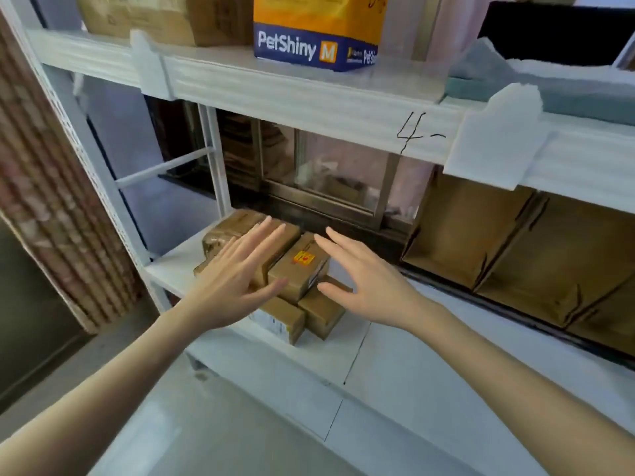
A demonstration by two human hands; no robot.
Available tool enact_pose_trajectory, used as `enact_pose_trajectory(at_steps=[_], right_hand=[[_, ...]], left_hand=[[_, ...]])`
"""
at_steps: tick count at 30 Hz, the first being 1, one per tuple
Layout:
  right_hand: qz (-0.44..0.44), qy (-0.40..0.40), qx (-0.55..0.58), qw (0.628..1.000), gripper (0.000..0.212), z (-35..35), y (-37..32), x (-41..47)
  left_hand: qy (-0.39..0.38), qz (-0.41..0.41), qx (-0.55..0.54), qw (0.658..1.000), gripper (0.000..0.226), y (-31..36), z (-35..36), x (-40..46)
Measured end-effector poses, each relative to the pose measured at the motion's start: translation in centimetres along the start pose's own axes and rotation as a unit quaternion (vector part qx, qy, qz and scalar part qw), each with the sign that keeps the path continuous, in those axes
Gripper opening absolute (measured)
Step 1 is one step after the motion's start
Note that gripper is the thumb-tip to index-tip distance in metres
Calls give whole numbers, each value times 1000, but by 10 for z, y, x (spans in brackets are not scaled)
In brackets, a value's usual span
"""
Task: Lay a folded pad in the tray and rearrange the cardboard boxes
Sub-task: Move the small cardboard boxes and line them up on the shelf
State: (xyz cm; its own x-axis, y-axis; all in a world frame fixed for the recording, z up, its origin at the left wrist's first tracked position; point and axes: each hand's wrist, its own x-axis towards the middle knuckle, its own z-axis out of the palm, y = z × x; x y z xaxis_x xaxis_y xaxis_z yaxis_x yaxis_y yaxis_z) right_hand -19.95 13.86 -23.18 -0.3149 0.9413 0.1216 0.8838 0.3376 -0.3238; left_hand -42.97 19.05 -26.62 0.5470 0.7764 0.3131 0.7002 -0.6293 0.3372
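Observation:
Several small taped cardboard boxes are piled at the left end of a white shelf [378, 365]. The top box with an orange sticker [298, 267] sits in the middle of the pile. Two more boxes [302, 316] lie below it at the front, and a larger wrapped box [233, 228] lies behind on the left. My left hand [237, 276] hovers open over the left of the pile, fingers spread. My right hand [364, 280] is open just right of the sticker box, thumb near its side. Neither hand grips anything.
An orange and blue PetShiny pack [316, 32] stands on the upper shelf [302, 94], with brown boxes [154, 18] to its left and folded grey-white pads [549, 80] to its right. Open cardboard bins [515, 252] line the lower shelf's right side. A window is behind.

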Motion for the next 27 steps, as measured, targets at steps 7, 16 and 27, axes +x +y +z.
enact_pose_trajectory(at_steps=[7, 16, 27], right_hand=[[137, -77, 39, 987, 79, 83, 58, 31], [236, -128, 31, 963, 87, 190, 106, 54], [268, -152, -65, 949, 87, 245, 130, 103]], left_hand=[[-114, -18, 1, 993, 82, -53, 90, 20], [-176, 1, -24, 984, 80, -88, 175, 41], [-204, 25, -6, 979, 79, -120, 208, 50]])
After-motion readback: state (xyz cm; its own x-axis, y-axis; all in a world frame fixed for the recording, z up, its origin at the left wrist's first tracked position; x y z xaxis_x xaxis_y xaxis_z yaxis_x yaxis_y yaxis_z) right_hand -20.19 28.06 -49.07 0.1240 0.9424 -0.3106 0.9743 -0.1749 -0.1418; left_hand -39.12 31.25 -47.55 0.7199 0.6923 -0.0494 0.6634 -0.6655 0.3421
